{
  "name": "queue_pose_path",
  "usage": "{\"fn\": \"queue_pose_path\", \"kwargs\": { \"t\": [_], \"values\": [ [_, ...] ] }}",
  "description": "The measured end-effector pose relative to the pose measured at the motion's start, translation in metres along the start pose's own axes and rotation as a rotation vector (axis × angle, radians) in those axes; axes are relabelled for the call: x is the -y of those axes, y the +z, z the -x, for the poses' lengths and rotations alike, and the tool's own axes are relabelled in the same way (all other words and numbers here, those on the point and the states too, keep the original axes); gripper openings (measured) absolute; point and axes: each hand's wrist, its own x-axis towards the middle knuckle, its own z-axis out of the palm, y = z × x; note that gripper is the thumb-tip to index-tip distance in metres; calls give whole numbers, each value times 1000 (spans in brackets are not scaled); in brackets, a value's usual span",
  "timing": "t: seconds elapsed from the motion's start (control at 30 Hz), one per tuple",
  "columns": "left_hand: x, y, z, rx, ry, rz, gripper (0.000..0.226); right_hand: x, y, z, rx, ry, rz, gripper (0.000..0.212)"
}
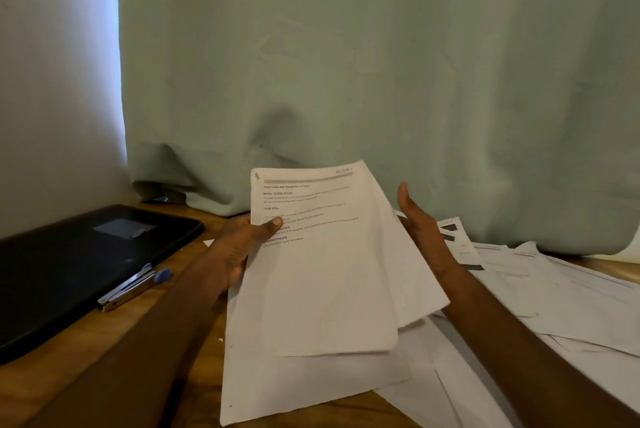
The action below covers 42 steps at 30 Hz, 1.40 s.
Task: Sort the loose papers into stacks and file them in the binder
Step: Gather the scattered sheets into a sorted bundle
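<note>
Left hand pinches a few papers up over the table, thumb on top. Right hand is flat & open, just beside them. Thin, floppy, prob slippy; hold both side edges.

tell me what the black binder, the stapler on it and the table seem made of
Binder: likely plastic or faux leather, smooth, faintly glossy, catching soft highlights.
Stapler: bright metal body with mirror-like glints; its blue end cap looks like plastic.
Table: wood or wood-look laminate, given the warm brown grain; which one can't be told.
</note>
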Motion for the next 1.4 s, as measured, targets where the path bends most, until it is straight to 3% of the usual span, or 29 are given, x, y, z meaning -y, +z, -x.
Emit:
{"fn": "queue_pose_path", "kwargs": {
  "t": [0.07, 0.13, 0.3, 0.37, 0.47, 0.57, 0.6, 0.63, 0.73, 0.83, 0.97, 1.17, 1.4],
  "values": [
    [-2, 0, -1, 17, 22, -7, 47, -6, 8, 5, 60, 102, 16, 26],
    [-2, -4, -3, 4, -1, 10, 56, -18, 2, 3, 40, 174, 81, 35],
    [1, -9, -1, 156, -111, -35, 65, -38, -2, -4, -111, 147, 124, 39],
    [-7, -11, 3, 16, -21, -32, 56, -41, 0, -7, -105, 138, 129, 28],
    [-24, -32, 10, -429, 116, -12, 42, -41, 4, -6, -129, 68, 329, 29],
    [-28, -58, 12, -670, 161, 19, 36, -53, -1, -8, -238, -207, 1042, 25],
    [-28, -62, 12, -701, 165, 19, 37, -58, 1, -7, -224, -300, 1299, 30],
    [-29, -62, 12, -724, 175, 16, 39, -61, 4, -5, -134, -378, 1399, 36],
    [-31, -64, 10, -802, 246, 6, 43, -71, 23, 3, 256, -413, 1368, 45],
    [-28, -70, 5, -860, 300, -16, 43, -77, 31, 7, 434, -179, 1379, 47],
    [-31, -69, 3, -880, 345, 9, 40, -66, 21, 0, 255, -187, 1220, 41],
    [-34, -67, 3, -934, 380, 52, 39, -57, 13, -2, 237, -160, 1180, 19],
    [-30, -69, -3, -901, 338, 78, 38, -64, 19, -1, 143, -97, 1121, 14]
  ]
}}
